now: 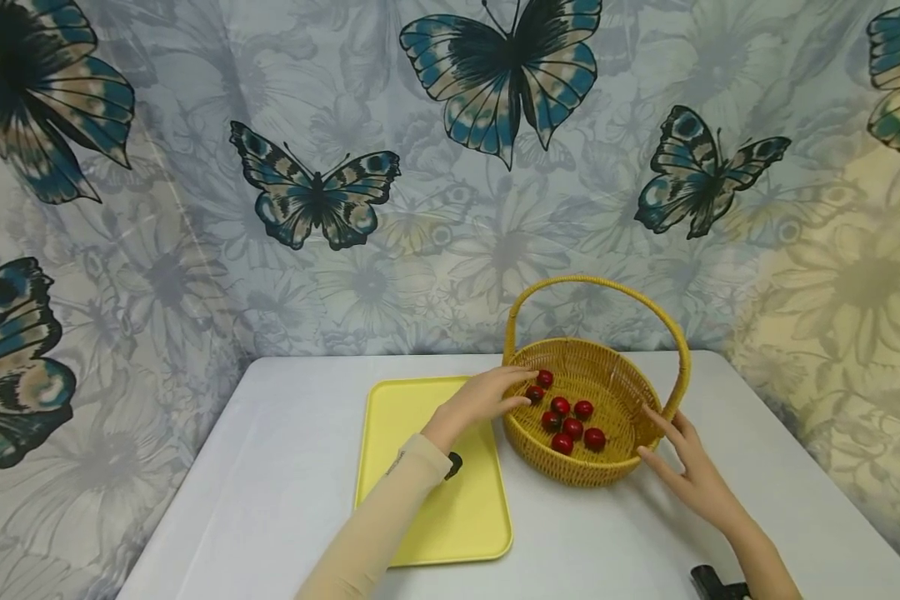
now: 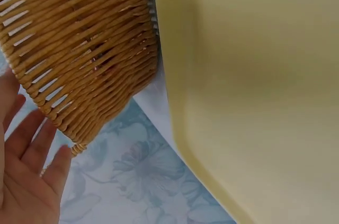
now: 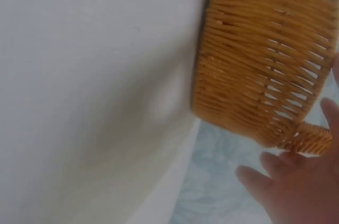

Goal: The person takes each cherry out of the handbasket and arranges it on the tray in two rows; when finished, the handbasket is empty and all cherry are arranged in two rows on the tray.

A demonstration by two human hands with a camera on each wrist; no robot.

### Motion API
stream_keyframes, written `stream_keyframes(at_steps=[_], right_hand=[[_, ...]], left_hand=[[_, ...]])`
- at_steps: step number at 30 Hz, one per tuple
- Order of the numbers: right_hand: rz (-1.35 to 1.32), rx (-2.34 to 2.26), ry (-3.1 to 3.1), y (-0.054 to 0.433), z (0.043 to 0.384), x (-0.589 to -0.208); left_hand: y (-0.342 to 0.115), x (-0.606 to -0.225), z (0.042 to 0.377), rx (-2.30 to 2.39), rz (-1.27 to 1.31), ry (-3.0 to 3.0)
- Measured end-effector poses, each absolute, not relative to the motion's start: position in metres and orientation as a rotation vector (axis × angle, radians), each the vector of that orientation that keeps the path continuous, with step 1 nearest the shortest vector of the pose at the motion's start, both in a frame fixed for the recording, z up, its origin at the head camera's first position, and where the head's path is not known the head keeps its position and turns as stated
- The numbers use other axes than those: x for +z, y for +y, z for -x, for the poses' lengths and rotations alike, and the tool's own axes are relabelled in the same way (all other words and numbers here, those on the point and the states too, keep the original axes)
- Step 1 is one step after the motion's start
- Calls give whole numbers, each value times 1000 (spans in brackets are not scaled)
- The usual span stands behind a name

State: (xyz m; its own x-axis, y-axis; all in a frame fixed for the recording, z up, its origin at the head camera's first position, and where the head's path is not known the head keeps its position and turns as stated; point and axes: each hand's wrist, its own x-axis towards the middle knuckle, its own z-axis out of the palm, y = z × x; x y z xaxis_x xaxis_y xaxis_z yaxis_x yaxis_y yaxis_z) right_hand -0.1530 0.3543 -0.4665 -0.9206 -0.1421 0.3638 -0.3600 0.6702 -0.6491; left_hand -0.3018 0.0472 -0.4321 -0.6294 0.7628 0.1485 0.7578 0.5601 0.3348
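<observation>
Both sides of the wicker basket [image 1: 570, 472] want even, level support, I'd judge, lest the cherries [image 1: 572, 428] inside roll. It stands on the worktop [image 1: 270, 467] beside the yellow tray [image 1: 450, 537]; the left hand [image 1: 480, 402] and right hand [image 1: 686, 468] flank it, fingers parted and fairly straight, firm contact uncertain.

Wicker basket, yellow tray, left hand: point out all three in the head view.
Wicker basket [image 1: 576, 473]: head view, on its front outer wall.
Yellow tray [image 1: 463, 523]: head view, on its bare surface, right of the sleeve [image 1: 378, 529].
Left hand [image 1: 478, 402]: head view, on the back of the hand.
</observation>
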Motion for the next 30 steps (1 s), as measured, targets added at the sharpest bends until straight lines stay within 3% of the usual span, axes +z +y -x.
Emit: stream_keyframes(at_steps=[18,30], right_hand=[[-479,1255,-2973,367,165,-439],[-443,1459,-3031,369,169,-449]], left_hand=[[77,-428,333,565,-1248,2550],[100,-433,343,267,-1213,2637]])
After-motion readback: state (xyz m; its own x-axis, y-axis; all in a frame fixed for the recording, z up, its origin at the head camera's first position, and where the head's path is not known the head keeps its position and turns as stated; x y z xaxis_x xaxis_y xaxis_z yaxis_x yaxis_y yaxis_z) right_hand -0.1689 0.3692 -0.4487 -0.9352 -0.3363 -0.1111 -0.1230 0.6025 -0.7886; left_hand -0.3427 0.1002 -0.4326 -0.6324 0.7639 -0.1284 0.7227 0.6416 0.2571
